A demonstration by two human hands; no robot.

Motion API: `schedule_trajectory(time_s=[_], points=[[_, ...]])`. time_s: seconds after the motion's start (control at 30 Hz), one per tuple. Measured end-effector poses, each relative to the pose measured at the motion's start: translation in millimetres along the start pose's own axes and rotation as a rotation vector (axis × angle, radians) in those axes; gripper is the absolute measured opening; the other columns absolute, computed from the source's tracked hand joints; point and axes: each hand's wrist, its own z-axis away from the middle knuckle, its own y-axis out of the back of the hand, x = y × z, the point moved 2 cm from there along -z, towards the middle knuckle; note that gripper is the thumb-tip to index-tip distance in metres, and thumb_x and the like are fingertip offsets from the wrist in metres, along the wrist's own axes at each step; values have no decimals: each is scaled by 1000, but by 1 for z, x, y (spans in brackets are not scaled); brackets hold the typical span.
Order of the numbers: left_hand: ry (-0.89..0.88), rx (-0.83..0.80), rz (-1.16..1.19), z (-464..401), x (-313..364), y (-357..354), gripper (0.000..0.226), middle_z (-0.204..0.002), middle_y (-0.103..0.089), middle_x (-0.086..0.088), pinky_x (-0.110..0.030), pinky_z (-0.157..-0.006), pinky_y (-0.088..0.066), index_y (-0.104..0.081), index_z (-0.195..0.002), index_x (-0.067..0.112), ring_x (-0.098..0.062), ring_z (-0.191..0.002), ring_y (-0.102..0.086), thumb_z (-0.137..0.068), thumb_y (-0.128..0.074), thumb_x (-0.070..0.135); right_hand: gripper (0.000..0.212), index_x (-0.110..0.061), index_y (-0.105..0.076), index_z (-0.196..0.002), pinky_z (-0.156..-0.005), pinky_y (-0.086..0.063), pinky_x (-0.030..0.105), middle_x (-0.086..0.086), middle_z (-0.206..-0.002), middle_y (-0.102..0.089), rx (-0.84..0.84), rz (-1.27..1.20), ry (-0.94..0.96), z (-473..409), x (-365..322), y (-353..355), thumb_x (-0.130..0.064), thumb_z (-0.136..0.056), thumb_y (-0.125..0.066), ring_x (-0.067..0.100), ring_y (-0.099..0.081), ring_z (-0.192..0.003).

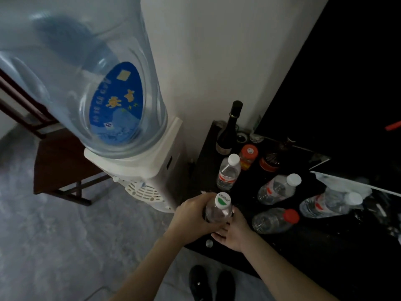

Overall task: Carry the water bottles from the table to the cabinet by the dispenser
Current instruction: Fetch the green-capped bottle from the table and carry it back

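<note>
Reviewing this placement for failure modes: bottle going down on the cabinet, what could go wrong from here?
1. The bottle, gripped by the left hand, is at the front edge of the cabinet; set too near, it could tip off.
2. The right hand sits close to the red-capped bottle; pulling back could knock it.
3. Other bottles already crowd the top, leaving little room.

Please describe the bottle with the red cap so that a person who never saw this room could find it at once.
Right of the white water dispenser stands a black cabinet. Near its front edge, right of the hands, lies the red-capped bottle. The other clear bottles have white caps; only this one has a red cap.
</note>
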Motion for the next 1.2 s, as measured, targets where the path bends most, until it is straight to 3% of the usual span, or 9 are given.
schedule_trajectory(time_s=[0.1, 0.27, 0.43, 0.7, 0.9, 1.0, 1.2], points=[[3, -12, -27, -7, -12, -9, 59, -112, -68, 21, -31, -84, -57, -57, -120, 41, 4, -103, -64, -70, -76, 66, 69, -6, -58, -131, -98, -40, 47, 20, -112, -62, 33, -79, -15, -15, 1, 4, -59, -100, -25, 35, -57, -107], [10, -36, 1, -10, -26, -22, 61, -111, -66, 23, -25, -85, -55, -56, -121, 40, 5, -101, -63, -70, -76, 68, 70, -7, -54, -136, -102, -40, 45, 22, -139, -53, 75, -55, 16, -29, -1, 14, -59, -100, -25, 35, -48, -132], [28, -44, -4, -13, -31, -33, 64, -115, -67, 19, -28, -87, -55, -55, -122, 39, 2, -102, -65, -69, -71, 71, 67, -4, -55, -134, -100, -42, 46, 22, -137, -55, 111, -2, 41, -33, -4, 20, -57, -100, -31, 35, -49, -131], [63, -73, 69, -24, -33, -43, 61, -123, -63, 20, -27, -97, -54, -53, -129, 38, 4, -111, -61, -76, -77, 54, 61, -7, -55, -133, -98, -43, 46, 21, -138, -54, 45, -35, 64, -14, -2, 18, -54, -101, -33, 35, -50, -129], [69, -65, 113, -27, -29, -51, 63, -121, -64, 19, -29, -95, -56, -54, -129, 38, 4, -111, -62, -73, -76, 57, 57, -9, -59, -123, -100, -42, 46, 19, -114, -61, 3, -83, 59, -6, 1, 23, -55, -100, -34, 34, -55, -114], [91, -64, 137, -30, -31, -50, 62, -121, -64, 20, -30, -95, -56, -53, -127, 40, 5, -110, -62, -73, -80, 54, 58, -9, -59, -123, -101, -42, 46, 19, -112, -61, 0, -72, 74, -1, -4, 21, -55, -100, -35, 34, -54, -123], [128, -194, 20, -31, -22, -37, 71, -137, -57, 16, -38, -106, -50, -46, -137, 40, -5, -125, -56, -76, -82, 44, 59, -5, -53, -137, -97, -44, 45, 21, -141, -51, 23, 4, 109, 23, -16, 18, -49, -103, -35, 33, -50, -131]])
